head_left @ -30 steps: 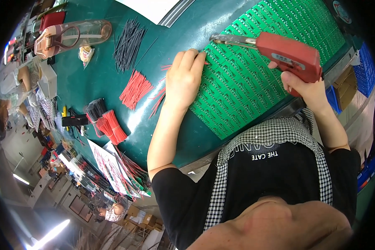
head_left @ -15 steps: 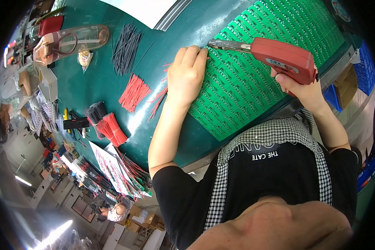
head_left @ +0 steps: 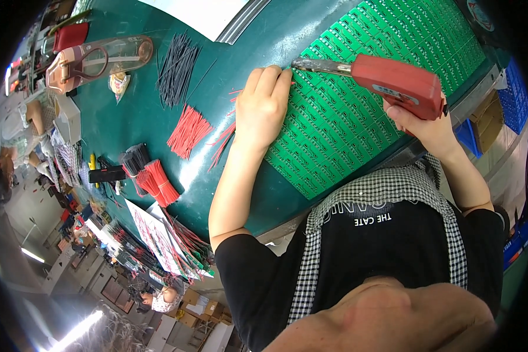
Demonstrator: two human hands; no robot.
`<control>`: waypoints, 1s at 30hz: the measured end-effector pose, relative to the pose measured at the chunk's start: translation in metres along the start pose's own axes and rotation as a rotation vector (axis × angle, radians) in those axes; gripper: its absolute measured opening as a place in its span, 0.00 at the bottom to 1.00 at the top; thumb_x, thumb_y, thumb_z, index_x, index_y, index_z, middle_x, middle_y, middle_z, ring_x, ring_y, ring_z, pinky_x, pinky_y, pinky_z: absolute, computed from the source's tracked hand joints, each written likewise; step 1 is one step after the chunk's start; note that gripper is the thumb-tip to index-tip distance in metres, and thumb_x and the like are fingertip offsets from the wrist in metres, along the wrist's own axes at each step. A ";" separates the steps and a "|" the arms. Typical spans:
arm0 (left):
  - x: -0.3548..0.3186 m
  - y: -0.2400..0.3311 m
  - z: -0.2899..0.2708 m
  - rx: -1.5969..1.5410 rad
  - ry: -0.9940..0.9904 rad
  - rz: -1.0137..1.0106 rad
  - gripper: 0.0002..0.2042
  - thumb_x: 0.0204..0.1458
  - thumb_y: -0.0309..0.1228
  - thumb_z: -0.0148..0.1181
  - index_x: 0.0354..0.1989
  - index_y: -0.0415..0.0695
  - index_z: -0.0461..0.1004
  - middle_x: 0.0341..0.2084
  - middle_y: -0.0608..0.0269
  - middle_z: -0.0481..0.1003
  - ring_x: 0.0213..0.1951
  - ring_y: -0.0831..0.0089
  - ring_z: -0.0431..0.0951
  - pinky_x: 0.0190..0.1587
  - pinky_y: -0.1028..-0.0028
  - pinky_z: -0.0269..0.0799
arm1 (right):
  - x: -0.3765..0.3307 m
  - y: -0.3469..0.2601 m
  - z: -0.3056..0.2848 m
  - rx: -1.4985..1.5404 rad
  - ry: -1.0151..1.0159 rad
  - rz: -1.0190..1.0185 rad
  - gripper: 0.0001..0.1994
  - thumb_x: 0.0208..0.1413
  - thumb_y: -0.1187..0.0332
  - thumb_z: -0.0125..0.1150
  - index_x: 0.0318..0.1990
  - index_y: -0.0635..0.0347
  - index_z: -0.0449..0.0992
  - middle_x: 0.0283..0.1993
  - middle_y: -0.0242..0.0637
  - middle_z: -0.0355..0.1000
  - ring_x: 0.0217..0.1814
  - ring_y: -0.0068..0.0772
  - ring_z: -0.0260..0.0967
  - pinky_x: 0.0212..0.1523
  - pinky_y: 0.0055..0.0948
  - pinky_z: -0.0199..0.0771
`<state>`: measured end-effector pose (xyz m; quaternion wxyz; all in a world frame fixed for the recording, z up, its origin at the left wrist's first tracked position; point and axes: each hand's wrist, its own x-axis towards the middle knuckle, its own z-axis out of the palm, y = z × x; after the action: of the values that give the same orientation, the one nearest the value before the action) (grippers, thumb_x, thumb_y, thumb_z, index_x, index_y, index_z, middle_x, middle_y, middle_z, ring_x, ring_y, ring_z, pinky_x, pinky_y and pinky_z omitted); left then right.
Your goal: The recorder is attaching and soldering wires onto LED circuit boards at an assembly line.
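Note:
My right hand (head_left: 419,120) is wrapped round the handle of a red soldering gun (head_left: 396,85). Its metal nozzle (head_left: 322,66) points left, and the tip is by the upper left edge of a large panel of green circuit boards (head_left: 340,123). Close to that tip, the fingers of my left hand (head_left: 263,105) are pinched together at the panel's edge. Red wire shows beside these fingers, though the fingertips themselves are partly hidden. More loose red wires (head_left: 222,144) stick out from beneath my left hand and wrist.
On the green tabletop lie a pile of red wires (head_left: 189,131), a pile of black wires (head_left: 179,70) and tied wire bundles (head_left: 157,183). A clear bottle (head_left: 120,56) lies at the far left. White sheets (head_left: 202,14) are at the back. Blue crates (head_left: 513,97) stand at right.
The soldering gun has shifted very slightly left and down, with its tip still near my left fingers. My left hand looks unmoved.

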<state>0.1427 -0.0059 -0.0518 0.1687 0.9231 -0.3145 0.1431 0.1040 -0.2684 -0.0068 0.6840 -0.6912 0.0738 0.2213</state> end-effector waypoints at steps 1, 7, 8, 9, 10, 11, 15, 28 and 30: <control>0.001 0.000 0.000 -0.001 0.000 0.003 0.10 0.37 0.23 0.56 0.31 0.39 0.72 0.28 0.62 0.68 0.31 0.69 0.70 0.30 0.74 0.70 | 0.000 0.000 0.001 0.007 0.012 -0.034 0.14 0.43 0.69 0.67 0.38 0.61 0.72 0.30 0.27 0.71 0.30 0.15 0.65 0.31 0.17 0.66; 0.001 0.003 -0.001 -0.043 -0.013 -0.044 0.11 0.35 0.19 0.58 0.31 0.39 0.73 0.28 0.61 0.70 0.30 0.65 0.71 0.32 0.71 0.69 | -0.002 0.001 -0.001 0.007 -0.011 -0.029 0.15 0.44 0.71 0.66 0.41 0.61 0.72 0.36 0.29 0.73 0.35 0.15 0.66 0.36 0.17 0.68; 0.000 0.003 -0.001 -0.042 -0.012 -0.046 0.11 0.35 0.19 0.58 0.31 0.39 0.73 0.28 0.61 0.70 0.30 0.65 0.71 0.32 0.71 0.69 | -0.002 0.000 -0.002 0.007 -0.013 -0.030 0.15 0.44 0.71 0.66 0.41 0.61 0.72 0.36 0.29 0.73 0.35 0.15 0.66 0.36 0.17 0.68; 0.000 0.002 0.000 -0.016 -0.009 -0.023 0.10 0.36 0.21 0.57 0.31 0.39 0.72 0.28 0.61 0.69 0.30 0.67 0.70 0.31 0.72 0.69 | -0.002 -0.004 -0.006 0.043 -0.037 -0.014 0.15 0.44 0.71 0.66 0.41 0.61 0.72 0.37 0.30 0.73 0.35 0.15 0.67 0.37 0.18 0.68; -0.001 0.001 0.000 0.009 -0.006 0.000 0.10 0.37 0.23 0.56 0.32 0.38 0.72 0.28 0.62 0.68 0.31 0.69 0.70 0.30 0.73 0.70 | -0.001 -0.008 -0.009 0.078 -0.061 0.002 0.16 0.44 0.72 0.65 0.42 0.61 0.72 0.39 0.30 0.73 0.35 0.15 0.67 0.38 0.18 0.68; -0.001 0.001 -0.001 0.010 -0.006 0.000 0.10 0.37 0.23 0.56 0.32 0.38 0.72 0.28 0.62 0.68 0.31 0.69 0.70 0.30 0.73 0.70 | -0.001 -0.012 -0.012 0.078 -0.062 0.002 0.16 0.44 0.72 0.65 0.42 0.61 0.72 0.39 0.30 0.73 0.35 0.15 0.67 0.38 0.18 0.68; -0.001 0.002 -0.002 0.002 -0.021 -0.012 0.10 0.37 0.23 0.56 0.32 0.38 0.72 0.28 0.62 0.68 0.31 0.68 0.70 0.30 0.73 0.70 | 0.003 -0.017 -0.016 -0.132 -0.100 -0.173 0.16 0.45 0.72 0.65 0.43 0.62 0.72 0.39 0.31 0.74 0.36 0.18 0.68 0.41 0.20 0.69; -0.002 0.001 -0.001 0.010 0.012 0.008 0.09 0.38 0.23 0.56 0.31 0.38 0.72 0.27 0.62 0.68 0.30 0.69 0.70 0.29 0.74 0.70 | 0.006 0.002 -0.006 -0.040 -0.090 -0.113 0.16 0.44 0.71 0.66 0.41 0.61 0.71 0.34 0.30 0.72 0.38 0.19 0.69 0.41 0.20 0.69; -0.002 0.000 0.000 0.009 0.012 0.008 0.09 0.38 0.23 0.56 0.31 0.38 0.72 0.27 0.62 0.68 0.30 0.69 0.70 0.29 0.74 0.70 | 0.006 0.004 -0.006 -0.042 -0.087 -0.112 0.16 0.43 0.70 0.67 0.41 0.61 0.71 0.34 0.30 0.72 0.38 0.19 0.69 0.41 0.20 0.68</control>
<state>0.1412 -0.0048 -0.0522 0.1657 0.9217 -0.3166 0.1509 0.1084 -0.2731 -0.0131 0.6831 -0.6982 0.0006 0.2143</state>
